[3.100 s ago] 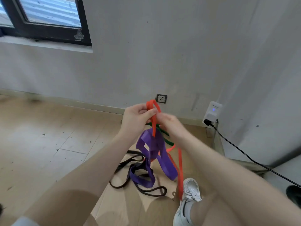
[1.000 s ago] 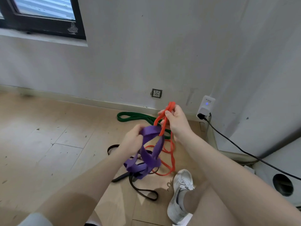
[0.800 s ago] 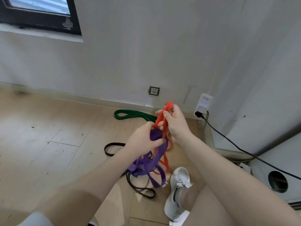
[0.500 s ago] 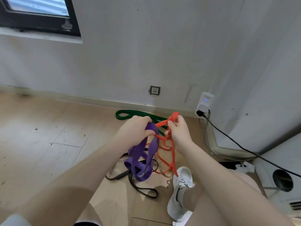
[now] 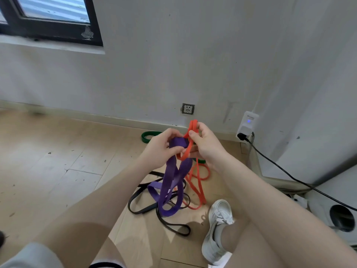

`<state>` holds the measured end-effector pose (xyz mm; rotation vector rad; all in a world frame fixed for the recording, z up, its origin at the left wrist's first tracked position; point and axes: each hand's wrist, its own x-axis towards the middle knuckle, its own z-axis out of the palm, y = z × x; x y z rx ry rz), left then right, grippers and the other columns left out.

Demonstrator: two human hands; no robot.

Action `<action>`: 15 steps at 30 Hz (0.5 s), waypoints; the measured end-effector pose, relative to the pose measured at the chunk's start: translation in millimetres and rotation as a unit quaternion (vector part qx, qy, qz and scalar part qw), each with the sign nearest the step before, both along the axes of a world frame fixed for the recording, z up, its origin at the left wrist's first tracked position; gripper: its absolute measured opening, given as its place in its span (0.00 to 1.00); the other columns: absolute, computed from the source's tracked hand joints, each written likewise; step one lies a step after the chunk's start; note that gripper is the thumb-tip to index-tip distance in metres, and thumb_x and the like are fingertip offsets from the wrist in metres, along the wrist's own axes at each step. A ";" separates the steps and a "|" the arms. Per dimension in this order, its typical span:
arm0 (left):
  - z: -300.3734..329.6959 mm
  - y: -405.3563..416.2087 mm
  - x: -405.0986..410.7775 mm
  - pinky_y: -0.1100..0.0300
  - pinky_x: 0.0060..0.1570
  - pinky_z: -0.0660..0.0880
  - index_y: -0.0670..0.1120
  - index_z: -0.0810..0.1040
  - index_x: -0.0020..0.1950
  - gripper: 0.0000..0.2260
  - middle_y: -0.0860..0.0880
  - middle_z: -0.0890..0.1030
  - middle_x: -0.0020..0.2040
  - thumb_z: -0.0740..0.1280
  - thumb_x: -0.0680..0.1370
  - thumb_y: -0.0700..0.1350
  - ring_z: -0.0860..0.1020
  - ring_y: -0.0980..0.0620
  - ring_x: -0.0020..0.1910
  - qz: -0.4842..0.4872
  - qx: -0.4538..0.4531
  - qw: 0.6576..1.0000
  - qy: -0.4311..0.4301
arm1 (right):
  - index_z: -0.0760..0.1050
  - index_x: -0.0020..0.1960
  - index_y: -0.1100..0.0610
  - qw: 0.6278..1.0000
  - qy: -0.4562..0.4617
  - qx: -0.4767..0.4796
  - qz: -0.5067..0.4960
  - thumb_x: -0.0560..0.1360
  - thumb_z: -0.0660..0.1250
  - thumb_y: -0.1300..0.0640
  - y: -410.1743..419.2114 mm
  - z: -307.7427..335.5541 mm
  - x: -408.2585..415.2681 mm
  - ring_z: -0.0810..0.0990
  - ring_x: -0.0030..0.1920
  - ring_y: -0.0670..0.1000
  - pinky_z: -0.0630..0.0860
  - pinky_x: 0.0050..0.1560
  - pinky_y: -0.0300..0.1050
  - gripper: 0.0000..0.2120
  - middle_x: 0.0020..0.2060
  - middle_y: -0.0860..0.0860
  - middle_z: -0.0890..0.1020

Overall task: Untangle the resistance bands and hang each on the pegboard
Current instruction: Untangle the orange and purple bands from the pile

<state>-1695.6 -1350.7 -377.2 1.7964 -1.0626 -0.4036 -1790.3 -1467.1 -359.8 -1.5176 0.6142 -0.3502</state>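
My left hand [image 5: 160, 147] grips the top of a wide purple band [image 5: 171, 182], which hangs in loops down to the wooden floor. My right hand [image 5: 205, 143] pinches a thin orange band [image 5: 192, 126] that threads through the purple one and trails to the floor at the right. A black band [image 5: 146, 208] lies tangled on the floor under both. A green band [image 5: 147, 135] lies by the baseboard, partly hidden behind my hands. No pegboard is in view.
My white sneaker [image 5: 217, 229] stands just right of the tangle. A white plug-in device [image 5: 248, 123] with a black cable [image 5: 286, 172] sits on the wall at right, beside a wall socket [image 5: 188, 108]. A window [image 5: 52, 18] is at upper left.
My hands have come closer together and risen slightly. The right hand has lifted the orange loop higher, while the left keeps hold of the purple band.
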 end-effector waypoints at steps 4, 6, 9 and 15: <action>23.5 3.7 -1.5 0.65 0.50 0.76 0.48 0.74 0.55 0.12 0.48 0.80 0.49 0.65 0.76 0.35 0.79 0.59 0.46 0.036 -0.126 0.985 0.116 | 0.69 0.56 0.57 0.997 0.014 -0.051 -0.055 0.82 0.54 0.57 -11.1 -10.8 -1.4 0.79 0.38 0.48 0.76 0.38 0.41 0.07 0.42 0.50 0.81; 46.5 5.7 1.9 0.67 0.49 0.76 0.50 0.74 0.53 0.11 0.51 0.79 0.48 0.63 0.77 0.34 0.79 0.62 0.44 0.047 -0.194 0.968 0.154 | 0.70 0.57 0.58 0.994 0.069 -0.063 -0.049 0.82 0.53 0.54 -12.7 -26.5 -3.0 0.80 0.49 0.50 0.74 0.49 0.46 0.11 0.48 0.51 0.82; 71.4 7.6 6.4 0.67 0.48 0.75 0.49 0.74 0.53 0.11 0.51 0.79 0.47 0.61 0.78 0.33 0.79 0.62 0.43 0.033 -0.240 0.955 0.172 | 0.72 0.56 0.57 0.996 0.082 0.030 -0.026 0.81 0.52 0.51 -0.2 -39.1 0.8 0.78 0.55 0.52 0.71 0.60 0.52 0.14 0.52 0.53 0.82; 79.5 15.6 8.6 0.66 0.40 0.74 0.50 0.74 0.52 0.10 0.54 0.80 0.41 0.59 0.79 0.36 0.77 0.59 0.38 0.035 -0.261 0.940 0.218 | 0.71 0.36 0.57 0.997 0.063 0.024 0.026 0.76 0.54 0.64 15.5 -37.0 11.1 0.75 0.33 0.47 0.73 0.39 0.39 0.13 0.32 0.52 0.77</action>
